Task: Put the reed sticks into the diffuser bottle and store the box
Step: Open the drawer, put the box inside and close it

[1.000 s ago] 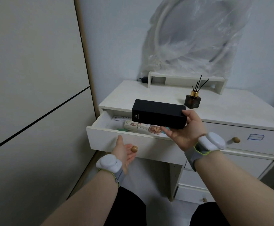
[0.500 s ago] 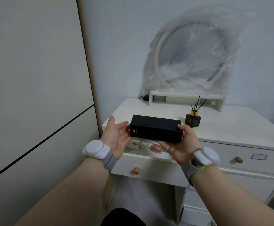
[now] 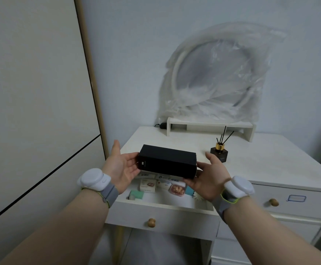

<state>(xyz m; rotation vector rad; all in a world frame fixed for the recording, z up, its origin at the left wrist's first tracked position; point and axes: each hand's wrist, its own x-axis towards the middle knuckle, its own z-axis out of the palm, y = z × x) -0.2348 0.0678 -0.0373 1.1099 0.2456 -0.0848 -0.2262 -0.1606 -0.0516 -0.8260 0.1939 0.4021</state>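
White and plain, the desk (image 3: 261, 165) stands against a pale wall beside a tall cream wardrobe panel (image 3: 31, 92), with a round mirror wrapped in clear plastic (image 3: 219, 77) leaning behind a low white riser shelf (image 3: 211, 125). Beyond the right hand's fingers (image 3: 210, 157) sits the dark diffuser bottle (image 3: 219, 154), its reed sticks (image 3: 223, 135) already fanned in the gold neck, so storing is judged to be what remains. The black box (image 3: 167, 161) is held level between the two hands: the left hand (image 3: 121, 167) cups its near-left end with fingers spread along it, and the right hand (image 3: 211, 175) supports the other end from below, fingers loosely open rather than clamped. Directly beneath the fingers the open drawer (image 3: 163, 204) shows small cartons and packets crowded toward its back, though what they are is hard to make out. To do this well, lower the box flat into the bare front strip, long side parallel to the drawer front, and let go only once it rests, so nothing gets crushed or stops the drawer closing.
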